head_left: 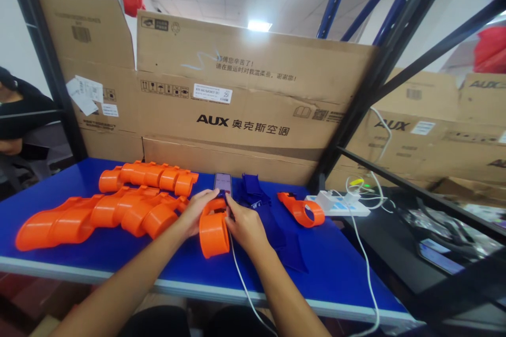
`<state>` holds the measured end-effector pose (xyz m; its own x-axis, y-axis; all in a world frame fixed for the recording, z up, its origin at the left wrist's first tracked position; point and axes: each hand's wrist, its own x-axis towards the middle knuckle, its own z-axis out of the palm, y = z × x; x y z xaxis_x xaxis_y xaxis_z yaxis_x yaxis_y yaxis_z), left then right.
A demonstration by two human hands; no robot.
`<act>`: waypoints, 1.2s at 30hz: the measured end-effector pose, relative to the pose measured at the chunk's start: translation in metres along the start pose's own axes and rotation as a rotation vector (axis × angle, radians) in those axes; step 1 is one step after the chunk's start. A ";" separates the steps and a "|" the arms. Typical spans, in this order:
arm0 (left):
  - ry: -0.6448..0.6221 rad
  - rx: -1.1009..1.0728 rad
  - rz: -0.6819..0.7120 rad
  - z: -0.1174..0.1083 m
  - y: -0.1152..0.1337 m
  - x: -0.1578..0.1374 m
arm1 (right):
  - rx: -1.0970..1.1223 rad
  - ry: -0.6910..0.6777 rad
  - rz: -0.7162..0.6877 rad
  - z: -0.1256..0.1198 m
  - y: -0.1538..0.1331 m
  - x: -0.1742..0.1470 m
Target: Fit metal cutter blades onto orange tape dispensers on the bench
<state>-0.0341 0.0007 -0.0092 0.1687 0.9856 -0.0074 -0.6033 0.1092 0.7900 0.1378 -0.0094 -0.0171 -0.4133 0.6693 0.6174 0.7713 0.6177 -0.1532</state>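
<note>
Near the middle of the blue table, an orange plastic ring-shaped part (214,237) is between my two hands, its round band hanging toward me. My left hand (194,216) is closed on its left side. The fingers of my right hand (245,224) are bent against its upper right side, by a small dark blue piece (223,194) at the top. Just below my right hand a white cable (239,268) runs down past the table edge; its upper end is hidden. Rows of similar orange parts (114,210) lie to the left. Dark blue flat pieces (272,226) lie right of my right hand.
Beyond my hands a phone (223,181) lies on the table (130,258). Another orange part (306,211) is at right, near a white power strip (348,206) with plugs and cables. A cardboard panel (245,100) closes off the back between dark rack posts (348,95). A person (19,110) is at far left.
</note>
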 end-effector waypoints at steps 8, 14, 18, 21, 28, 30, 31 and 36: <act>-0.019 0.124 0.046 0.000 -0.003 -0.003 | -0.057 -0.142 0.095 -0.001 -0.008 0.001; -0.045 0.141 0.039 0.002 -0.002 -0.005 | -0.110 -0.163 0.089 -0.001 -0.008 0.000; -0.048 0.153 0.030 0.002 -0.001 -0.005 | -0.118 -0.159 0.069 -0.001 -0.009 0.000; -0.049 0.170 0.029 0.001 -0.001 -0.004 | -0.109 -0.143 0.053 -0.001 -0.009 -0.001; -0.084 0.246 0.013 -0.002 -0.001 -0.003 | 0.045 0.014 0.033 -0.004 -0.001 -0.001; -0.085 0.251 0.030 -0.003 -0.001 -0.003 | 0.148 0.059 0.025 -0.008 0.002 0.001; -0.081 0.242 0.040 -0.003 0.000 -0.003 | 0.200 0.066 0.018 -0.009 0.003 0.002; -0.056 0.262 0.095 -0.003 0.001 -0.004 | 0.466 0.062 0.038 -0.012 0.000 0.002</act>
<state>-0.0377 -0.0022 -0.0108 0.1682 0.9805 0.1021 -0.3972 -0.0274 0.9173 0.1426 -0.0127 -0.0063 -0.3483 0.6777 0.6476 0.4798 0.7224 -0.4979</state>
